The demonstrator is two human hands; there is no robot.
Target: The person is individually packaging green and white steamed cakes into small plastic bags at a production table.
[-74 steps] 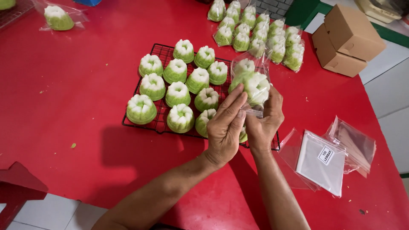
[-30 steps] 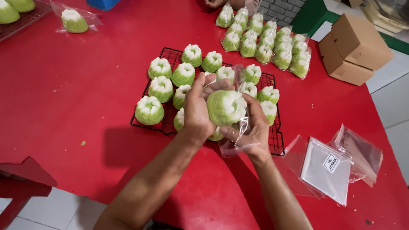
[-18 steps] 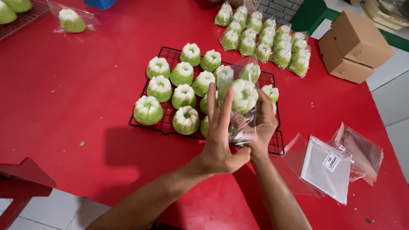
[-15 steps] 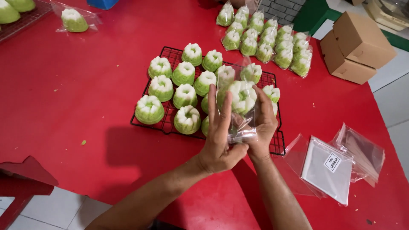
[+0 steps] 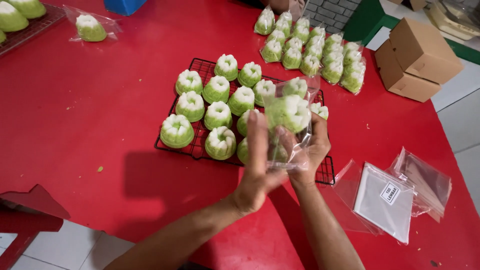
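Head view shows the right hand (image 5: 312, 150) cupping a clear plastic bag (image 5: 290, 135) from behind, fingers wrapped around it, with a green-and-white moulded cake (image 5: 290, 112) inside, raised above the black wire rack (image 5: 200, 150). The left hand (image 5: 257, 170) presses flat, fingers straight, against the bag's near side, apparently smoothing the film. More unwrapped cakes (image 5: 217, 115) sit on the rack; bagged ones (image 5: 312, 50) lie beyond on the red table (image 5: 90, 125).

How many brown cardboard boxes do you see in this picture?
2. Both sit at the upper right, past the red table's edge: a larger box and a smaller box touching it, nearer the camera. Others may lie outside the frame.
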